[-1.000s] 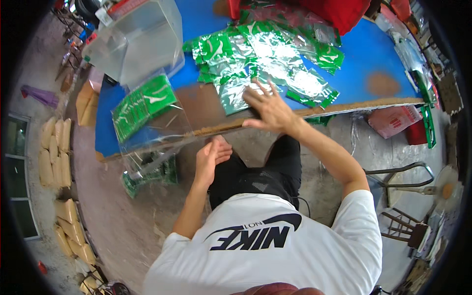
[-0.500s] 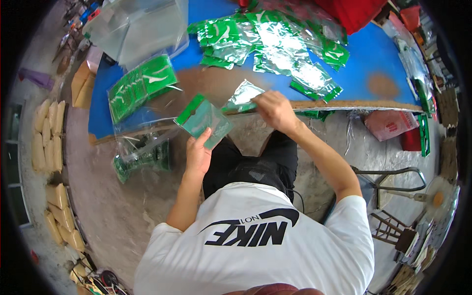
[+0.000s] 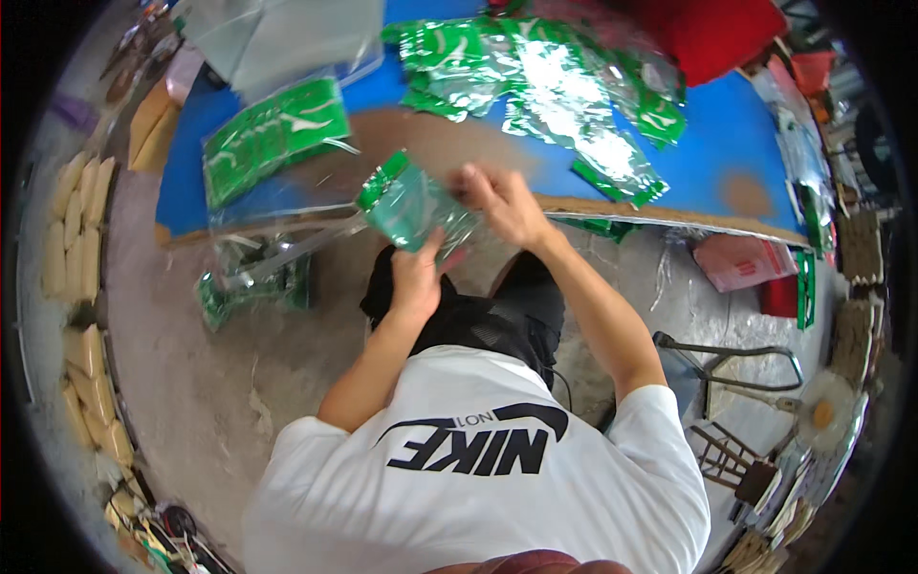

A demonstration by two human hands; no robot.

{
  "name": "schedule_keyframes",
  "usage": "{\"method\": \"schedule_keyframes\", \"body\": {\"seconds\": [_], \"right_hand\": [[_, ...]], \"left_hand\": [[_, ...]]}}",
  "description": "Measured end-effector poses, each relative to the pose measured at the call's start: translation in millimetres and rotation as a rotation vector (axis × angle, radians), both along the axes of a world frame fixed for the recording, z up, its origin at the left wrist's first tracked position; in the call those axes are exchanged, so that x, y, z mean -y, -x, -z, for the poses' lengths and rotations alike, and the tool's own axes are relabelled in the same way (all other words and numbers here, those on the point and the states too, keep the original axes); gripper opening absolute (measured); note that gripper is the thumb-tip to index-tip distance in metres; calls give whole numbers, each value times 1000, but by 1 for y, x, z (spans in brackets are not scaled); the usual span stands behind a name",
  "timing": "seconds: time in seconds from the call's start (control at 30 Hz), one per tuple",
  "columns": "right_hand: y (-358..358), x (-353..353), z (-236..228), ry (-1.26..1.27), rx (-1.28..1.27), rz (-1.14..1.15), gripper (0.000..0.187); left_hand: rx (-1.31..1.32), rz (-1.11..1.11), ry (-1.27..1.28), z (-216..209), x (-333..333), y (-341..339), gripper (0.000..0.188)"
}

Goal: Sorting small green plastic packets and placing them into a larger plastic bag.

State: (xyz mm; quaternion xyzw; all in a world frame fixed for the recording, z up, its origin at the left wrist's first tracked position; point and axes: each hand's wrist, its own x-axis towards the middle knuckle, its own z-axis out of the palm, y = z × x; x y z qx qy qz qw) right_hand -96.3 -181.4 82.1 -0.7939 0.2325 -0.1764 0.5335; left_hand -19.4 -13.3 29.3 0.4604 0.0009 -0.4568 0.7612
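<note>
My left hand grips the lower end of a flat plastic packet with a green top band and a clear, shiny body. The packet is tilted above the table's near edge. Close to its right side is my right hand, fingers curled in and tips blurred; whether they pinch anything cannot be made out. Crumpled clear film shows between the hands. A pile of similar green and silvery packets spreads over the far part of the blue table.
A stack of green packets lies at the left of the table, before a clear plastic bin. Something red stands at the back right. Below the table hang a filled clear bag and a pink bag.
My right hand has moved left and down from the table edge, toward the packet. The silvery packet beside it no longer lies there. My left hand has shifted right with its packet.
</note>
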Motion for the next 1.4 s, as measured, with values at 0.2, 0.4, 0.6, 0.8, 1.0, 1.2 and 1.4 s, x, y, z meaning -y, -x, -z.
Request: {"method": "schedule_keyframes", "body": {"seconds": [0.2,0.4,0.6,0.8,1.0,1.2,1.4], "right_hand": [[41,108,39,1005,-373,246,74],[37,5,10,775,-38,-51,26],[67,67,3,641,-302,606,48],[83,75,28,1069,-539,609,67],[61,4,4,460,51,-12,29],[40,63,8,760,-226,699,41],[44,28,19,630,-120,375,44]], "left_hand": [[-52,265,-32,-14,-14,-3,34],[-289,279,27,-1,-2,-1,37],[-186,165,26,3,6,-6,39],[38,170,3,10,-2,-3,43],[26,282,66,1,-11,-22,41],[11,261,25,7,1,-26,36],[-45,241,75,2,-13,-34,35]]}}
